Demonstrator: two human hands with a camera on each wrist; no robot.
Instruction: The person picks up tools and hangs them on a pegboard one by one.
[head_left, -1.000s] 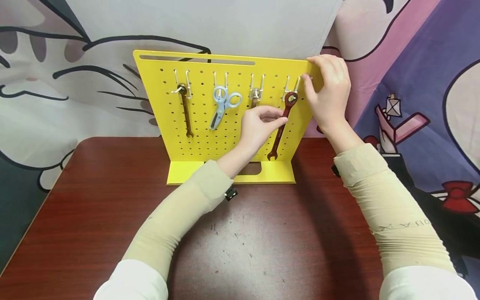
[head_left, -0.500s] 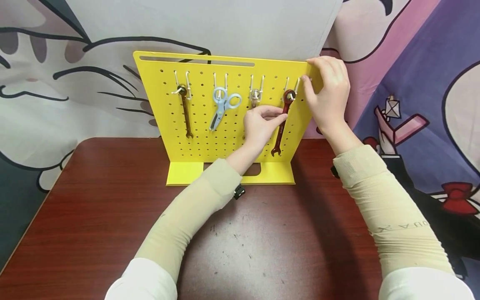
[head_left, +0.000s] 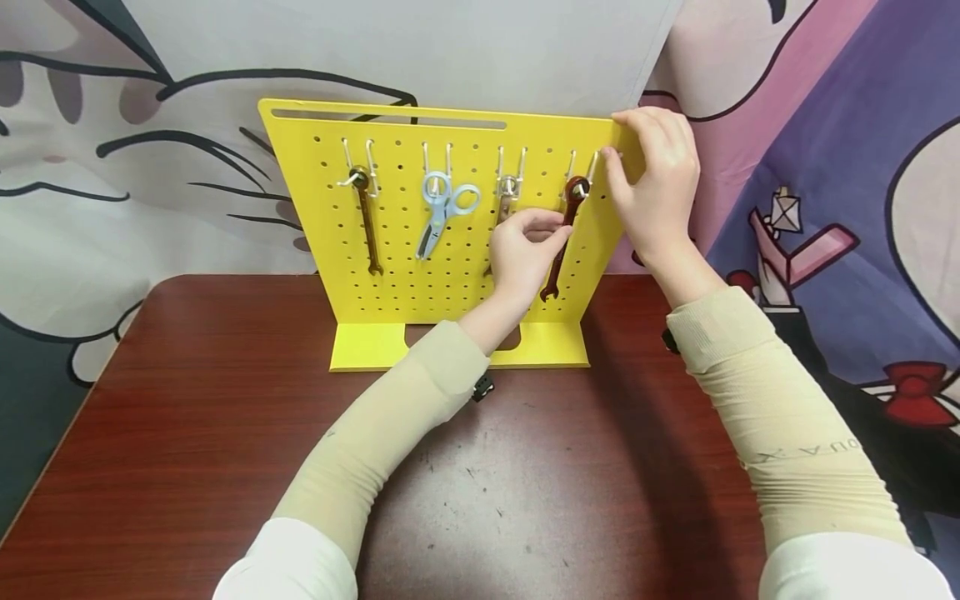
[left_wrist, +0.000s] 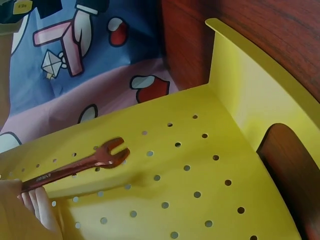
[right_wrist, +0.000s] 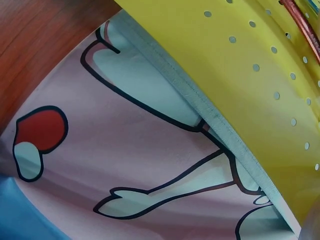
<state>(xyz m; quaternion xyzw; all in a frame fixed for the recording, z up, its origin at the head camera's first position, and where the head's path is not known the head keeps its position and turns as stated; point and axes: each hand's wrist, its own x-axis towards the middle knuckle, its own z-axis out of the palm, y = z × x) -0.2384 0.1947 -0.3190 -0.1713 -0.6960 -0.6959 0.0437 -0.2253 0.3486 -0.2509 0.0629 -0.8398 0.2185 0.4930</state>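
My left hand (head_left: 522,254) pinches a reddish wrench (head_left: 556,271) between thumb and fingers, just below its ring end. That ring end sits at the rightmost white hook (head_left: 589,171) of the yellow pegboard (head_left: 405,292). In the left wrist view the wrench's open jaw end (left_wrist: 111,153) stands off the board, its shaft leading back to my fingers (left_wrist: 42,207). My right hand (head_left: 660,179) holds the board's upper right corner, fingers over the top edge and thumb on the front. The right wrist view shows the board's edge and part of the wrench (right_wrist: 302,25).
Left along the board hang a dark wrench (head_left: 368,225), light blue scissors (head_left: 442,212) and another wrench (head_left: 507,190), partly behind my left hand. The board's foot (head_left: 367,346) rests on a red-brown table (head_left: 210,400). A printed cloth (head_left: 187,167) hangs close behind.
The reddish wrench has risen slightly, and its ring end has shifted a little left and up onto the hook tip. My left hand has moved slightly right; my right hand stays at the corner.
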